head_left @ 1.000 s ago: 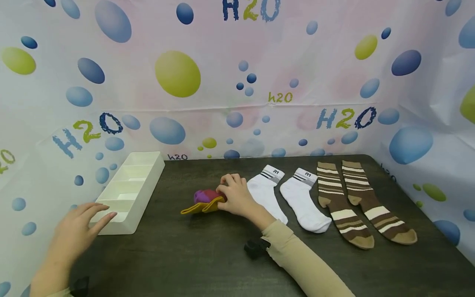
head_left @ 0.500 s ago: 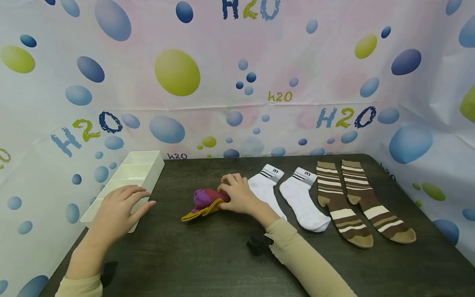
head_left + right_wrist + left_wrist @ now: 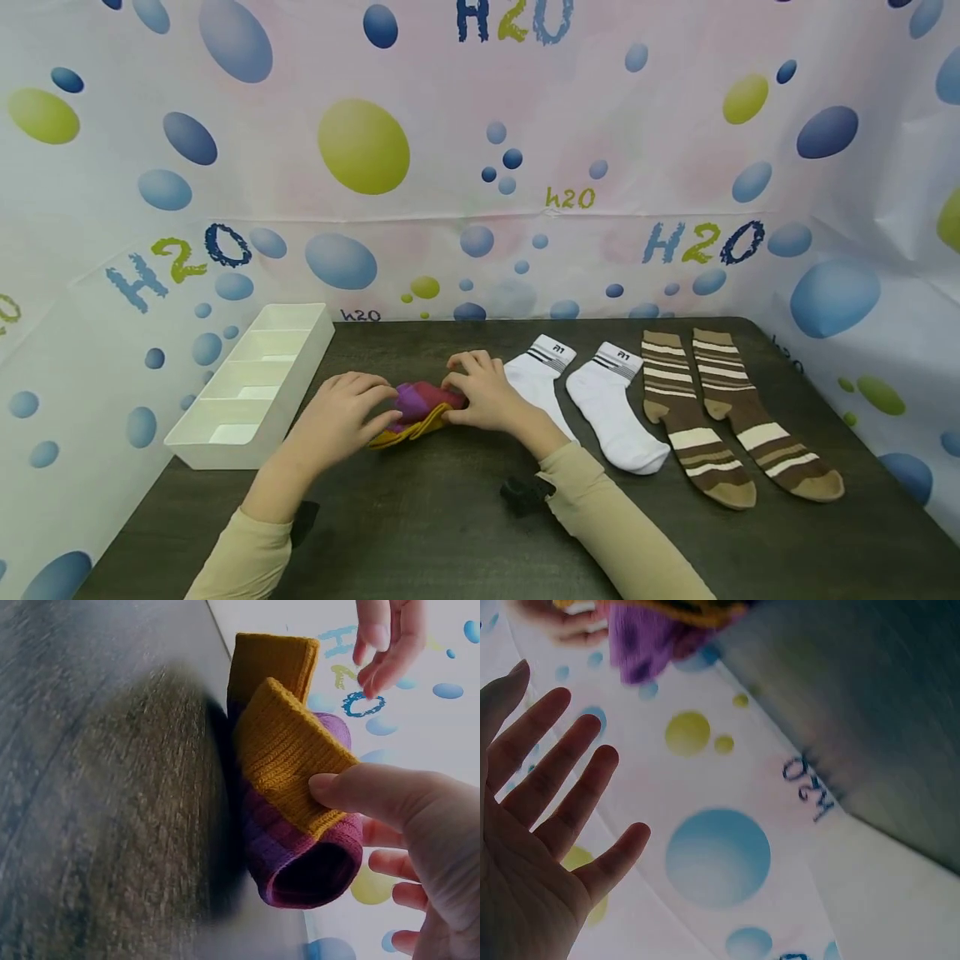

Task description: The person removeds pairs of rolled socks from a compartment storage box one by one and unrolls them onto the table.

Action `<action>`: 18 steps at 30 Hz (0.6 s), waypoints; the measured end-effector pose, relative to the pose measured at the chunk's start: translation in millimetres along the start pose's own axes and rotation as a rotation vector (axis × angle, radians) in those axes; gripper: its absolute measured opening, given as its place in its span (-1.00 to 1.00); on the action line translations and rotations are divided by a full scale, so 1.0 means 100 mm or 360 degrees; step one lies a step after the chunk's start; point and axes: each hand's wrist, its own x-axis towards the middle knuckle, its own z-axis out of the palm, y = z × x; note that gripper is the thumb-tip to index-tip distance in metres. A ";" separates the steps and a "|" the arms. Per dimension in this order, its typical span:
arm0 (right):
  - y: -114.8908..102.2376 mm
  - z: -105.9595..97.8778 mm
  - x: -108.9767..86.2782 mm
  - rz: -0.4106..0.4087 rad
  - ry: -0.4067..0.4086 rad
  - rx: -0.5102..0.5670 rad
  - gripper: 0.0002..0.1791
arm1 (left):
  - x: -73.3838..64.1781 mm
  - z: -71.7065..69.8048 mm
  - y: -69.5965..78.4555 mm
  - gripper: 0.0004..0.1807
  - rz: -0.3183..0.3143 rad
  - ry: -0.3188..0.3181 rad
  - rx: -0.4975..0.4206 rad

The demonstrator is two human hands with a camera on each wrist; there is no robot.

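Note:
A pair of purple and mustard-yellow socks [image 3: 420, 402], rolled into a bundle, lies on the dark table. My right hand [image 3: 486, 393] grips the bundle's right end. In the right wrist view its thumb presses on the ribbed yellow cuff [image 3: 292, 750] and the other fingers are behind the roll. Two cuff ends stick out of the roll, and its hollow purple end faces the camera. My left hand [image 3: 341, 417] is beside the bundle's left end. The left wrist view shows that hand's fingers [image 3: 581, 799] spread, with nothing in them.
A white organizer box [image 3: 281, 425] with several compartments stands at the left. To the right, two white ankle socks [image 3: 618, 417] lie flat, then two brown striped socks [image 3: 712, 433]. A patterned sheet [image 3: 480, 150] hangs behind the dark table [image 3: 420, 525].
My left hand has come rightward from the white box to the left end of the sock bundle. The right hand has stayed at the bundle, whose cuffs have shifted slightly.

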 end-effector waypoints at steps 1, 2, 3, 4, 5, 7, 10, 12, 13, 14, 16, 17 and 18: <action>0.00 0.00 0.00 0.0003 -0.0008 0.0000 -0.65 | 0.01 0.02 0.02 -0.74 0.0006 -0.0018 -0.0003; 0.00 -0.01 0.00 0.0001 -0.0009 0.0002 -0.65 | 0.02 0.05 0.04 -0.73 0.0009 -0.0036 -0.0009; -0.01 -0.01 0.00 0.0002 -0.0011 0.0007 -0.65 | 0.02 0.07 0.06 -0.73 0.0013 -0.0050 -0.0008; -0.01 -0.02 0.00 0.0004 -0.0014 0.0011 -0.65 | 0.03 0.09 0.08 -0.73 0.0016 -0.0066 -0.0011; -0.01 -0.03 0.00 0.0006 -0.0020 0.0013 -0.64 | 0.03 0.10 0.09 -0.73 0.0020 -0.0082 -0.0009; -0.02 -0.05 0.00 0.0005 -0.0027 0.0023 -0.64 | 0.04 0.13 0.11 -0.73 0.0032 -0.0103 -0.0014; -0.02 -0.07 0.01 0.0009 -0.0060 0.0033 -0.62 | 0.04 0.16 0.12 -0.74 0.0051 -0.0111 -0.0003; -0.02 -0.09 0.01 0.0010 -0.0083 0.0036 -0.61 | 0.04 0.18 0.14 -0.75 0.0059 -0.0118 0.0000; -0.01 -0.09 0.02 0.0009 -0.0095 0.0038 -0.61 | 0.03 0.19 0.15 -0.75 0.0062 -0.0129 0.0008; -0.01 -0.10 0.02 0.0006 -0.0104 0.0044 -0.61 | 0.03 0.20 0.16 -0.75 0.0065 -0.0145 0.0018; 0.00 -0.10 0.02 0.0001 -0.0128 0.0044 -0.60 | 0.02 0.22 0.18 -0.75 0.0068 -0.0194 0.0032; 0.00 -0.10 0.02 -0.0001 -0.0145 0.0043 -0.59 | 0.01 0.23 0.19 -0.76 0.0069 -0.0224 0.0040; 0.01 -0.10 0.02 -0.0006 -0.0162 0.0041 -0.58 | 0.01 0.23 0.20 -0.76 0.0069 -0.0252 0.0046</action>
